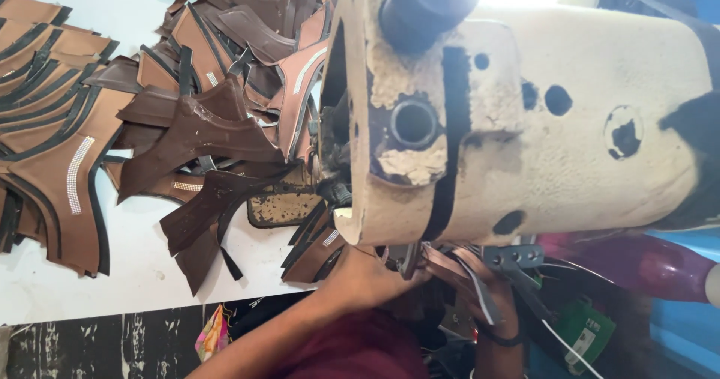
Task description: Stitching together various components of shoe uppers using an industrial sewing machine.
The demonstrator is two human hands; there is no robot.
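Observation:
My left hand (369, 275) reaches in from the bottom, just under the needle end of a worn cream sewing machine (525, 124). It grips brown leather pieces with a sparkly strip (319, 250). To its right, my right hand (491, 304), with a dark band on the wrist, is closed on a brown strap piece with a dark edge (454, 268). The machine's body hides part of both hands and the needle area.
A big heap of brown cut leather pieces (210, 116) lies on the white table (45, 289), with a stack of tan pieces with black trim (52, 139) at the left. A metal plate (279, 208) sits by the needle. A green object (586, 332) and a purple shape (637, 263) are at lower right.

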